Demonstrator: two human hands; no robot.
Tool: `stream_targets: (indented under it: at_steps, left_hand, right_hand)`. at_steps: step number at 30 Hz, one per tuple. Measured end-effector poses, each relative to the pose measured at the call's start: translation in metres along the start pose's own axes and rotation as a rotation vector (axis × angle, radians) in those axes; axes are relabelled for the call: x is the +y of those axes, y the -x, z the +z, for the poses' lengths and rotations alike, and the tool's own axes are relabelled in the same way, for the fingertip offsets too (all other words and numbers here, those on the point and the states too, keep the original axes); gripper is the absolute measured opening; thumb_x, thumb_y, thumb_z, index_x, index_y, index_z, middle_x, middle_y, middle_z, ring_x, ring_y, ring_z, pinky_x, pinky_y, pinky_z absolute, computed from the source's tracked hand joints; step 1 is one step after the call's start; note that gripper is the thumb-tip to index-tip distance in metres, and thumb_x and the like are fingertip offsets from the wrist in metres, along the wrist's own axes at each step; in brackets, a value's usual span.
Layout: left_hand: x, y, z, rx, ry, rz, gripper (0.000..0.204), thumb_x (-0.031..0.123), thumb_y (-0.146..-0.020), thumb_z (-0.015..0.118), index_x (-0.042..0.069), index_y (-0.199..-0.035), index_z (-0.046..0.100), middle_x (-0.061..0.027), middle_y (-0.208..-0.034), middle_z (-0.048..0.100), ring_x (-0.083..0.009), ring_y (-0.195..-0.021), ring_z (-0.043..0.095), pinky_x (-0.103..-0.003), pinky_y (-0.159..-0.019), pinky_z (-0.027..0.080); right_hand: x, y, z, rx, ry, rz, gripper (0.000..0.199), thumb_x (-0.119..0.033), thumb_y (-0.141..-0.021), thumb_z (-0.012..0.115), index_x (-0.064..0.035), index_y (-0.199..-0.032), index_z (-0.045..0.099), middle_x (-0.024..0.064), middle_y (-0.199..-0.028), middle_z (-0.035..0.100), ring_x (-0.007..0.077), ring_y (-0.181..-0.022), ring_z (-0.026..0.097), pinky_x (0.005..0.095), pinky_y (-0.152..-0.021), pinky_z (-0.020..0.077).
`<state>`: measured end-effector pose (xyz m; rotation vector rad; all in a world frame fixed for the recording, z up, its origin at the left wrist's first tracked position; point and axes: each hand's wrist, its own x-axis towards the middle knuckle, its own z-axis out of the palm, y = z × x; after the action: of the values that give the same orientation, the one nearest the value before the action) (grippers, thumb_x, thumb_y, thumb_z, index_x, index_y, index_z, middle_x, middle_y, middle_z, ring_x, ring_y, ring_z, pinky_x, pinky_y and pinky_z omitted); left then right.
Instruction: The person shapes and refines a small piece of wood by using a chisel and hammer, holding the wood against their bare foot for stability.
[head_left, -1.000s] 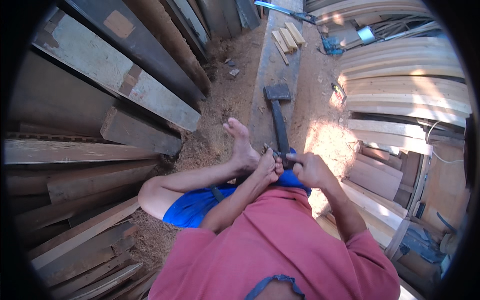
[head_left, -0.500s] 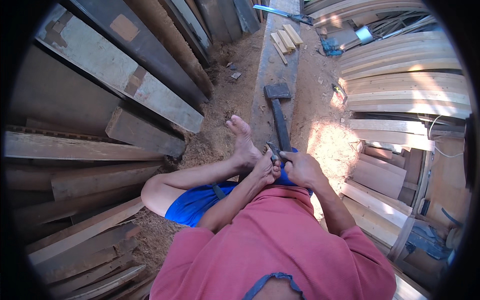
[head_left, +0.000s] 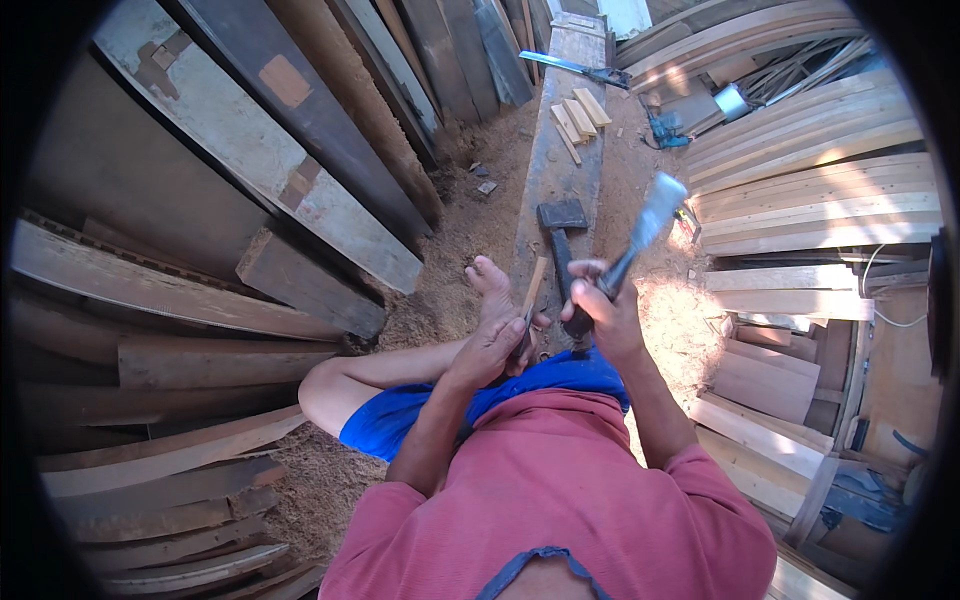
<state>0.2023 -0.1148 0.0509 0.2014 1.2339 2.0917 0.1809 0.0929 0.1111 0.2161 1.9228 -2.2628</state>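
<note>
My right hand [head_left: 608, 312] is wrapped round the dark handle of a broad-bladed chisel [head_left: 655, 212]. Its metal blade points up and away to the right, smeared by motion. My left hand [head_left: 490, 350], close to my bare foot, grips a thin wooden stick [head_left: 537, 282] that stands up between thumb and fingers; its lower end is hidden. Just beyond both hands a dark mallet [head_left: 562, 214] lies on the long plank [head_left: 525, 215], its handle running back toward my lap. The chisel and the stick are apart.
Several short pale wood pieces [head_left: 585, 112] and a handsaw [head_left: 570, 66] lie farther along the plank. Boards [head_left: 230, 160] lean on the left; stacked timber [head_left: 815, 190] lines the right. A teal power tool [head_left: 665, 130] rests on the sawdust-covered floor [head_left: 460, 215].
My hands, close together before, have separated. The right has risen with the chisel blade swung up and outward; the left has shifted left and nearer, with the stick now showing upright.
</note>
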Motion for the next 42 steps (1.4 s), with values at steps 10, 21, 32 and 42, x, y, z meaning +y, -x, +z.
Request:
stream_targets:
  at_steps: [10,21,32,42]
  left_hand:
    - [0.005,0.026,0.019,0.037,0.065,0.100,0.034,0.036,-0.103,0.041,0.005,-0.110,0.054,0.0000,-0.069,0.053,-0.0080,-0.058,0.051,-0.021,-0.049,0.040]
    - [0.039,0.024,-0.009,0.373,0.075,0.390,0.035,0.036,-0.099,0.047,0.003,-0.101,0.057,0.0009,-0.054,0.044,-0.0089,-0.042,0.037,-0.022,-0.042,0.031]
    - [0.085,0.042,0.011,0.707,0.031,0.350,0.037,0.040,-0.103,0.038,0.009,-0.091,0.053,0.0028,-0.066,0.048,-0.0052,-0.055,0.043,-0.021,-0.049,0.035]
    - [0.075,0.072,0.014,0.723,-0.524,0.362,0.043,0.040,-0.104,0.034,0.007,-0.085,0.052,0.0007,-0.064,0.048,-0.0064,-0.059,0.045,-0.026,-0.053,0.037]
  right_hand:
    - [-0.035,-0.007,0.034,-0.051,0.214,-0.204,0.035,-0.014,-0.091,0.061,0.0039,-0.120,0.052,0.0059,-0.085,0.065,0.0079,-0.061,0.057,0.0229,-0.055,0.0462]
    - [-0.019,0.022,0.055,-0.322,-0.230,-0.055,0.038,-0.022,-0.102,0.040,0.0007,-0.133,0.044,0.0105,-0.090,0.064,0.0097,-0.065,0.060,0.0250,-0.053,0.0509]
    - [-0.030,0.058,0.127,-0.519,-0.657,0.530,0.017,-0.024,-0.099,0.048,-0.0100,-0.108,0.054,-0.0039,-0.072,0.046,0.0079,-0.056,0.045,0.0291,-0.056,0.0459]
    - [-0.030,0.078,0.129,-0.564,-0.552,0.537,0.016,-0.026,-0.100,0.046,-0.0101,-0.103,0.051,-0.0038,-0.067,0.038,0.0072,-0.052,0.038,0.0279,-0.052,0.0404]
